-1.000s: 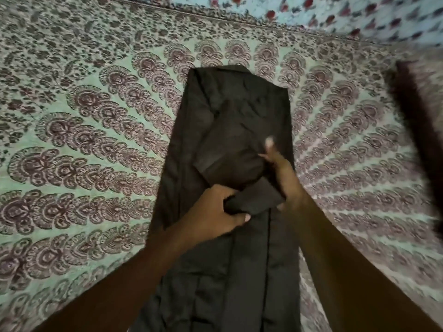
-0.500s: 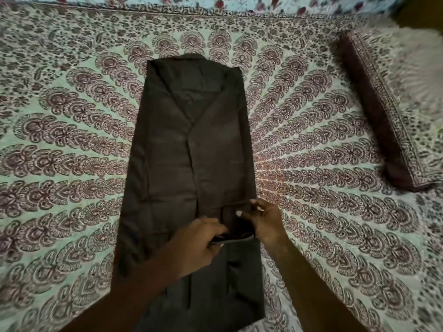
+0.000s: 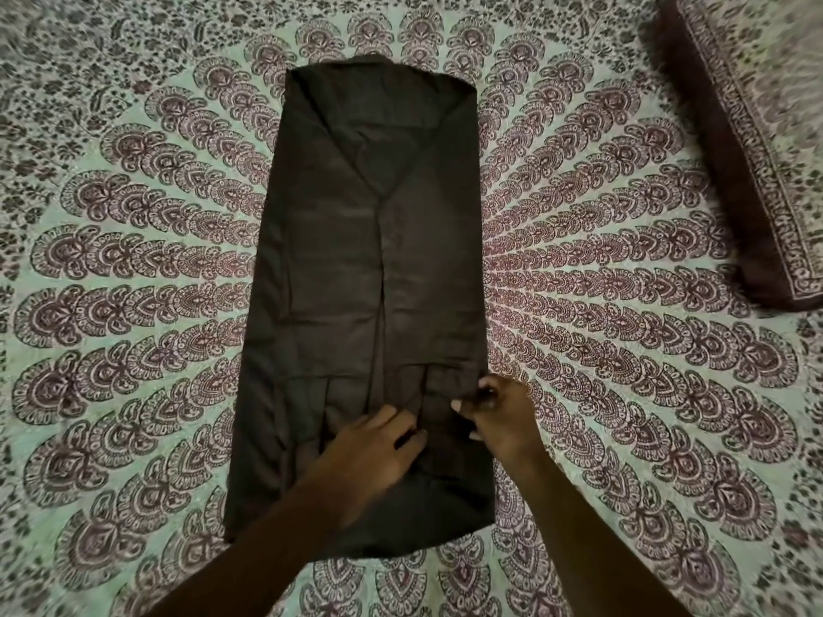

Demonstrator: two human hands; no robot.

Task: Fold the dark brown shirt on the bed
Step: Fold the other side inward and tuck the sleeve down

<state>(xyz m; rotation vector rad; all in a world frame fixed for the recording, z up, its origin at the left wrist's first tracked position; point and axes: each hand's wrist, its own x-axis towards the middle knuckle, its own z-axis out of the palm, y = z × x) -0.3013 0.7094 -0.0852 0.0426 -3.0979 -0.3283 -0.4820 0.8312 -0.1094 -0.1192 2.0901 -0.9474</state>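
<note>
The bed [image 3: 133, 305], spread with matte paisley cotton, carries the dark brown shirt [image 3: 369, 260] at its centre – a long, soft rectangle, sides folded inward. The right hand [image 3: 499, 416] pinches its right edge, likely squaring the fold; the left hand [image 3: 378, 452] bends its fingers onto the cloth – pinching or pressing, I cannot tell.

**One head-worn view over the bed [image 3: 133, 305]**

A single wide-angle camera looks forward and steeply down from close above. The dark brown shirt [image 3: 369, 282] fills the frame's centre, and a pillow [image 3: 757, 126] lies at the bed's far right corner.
</note>
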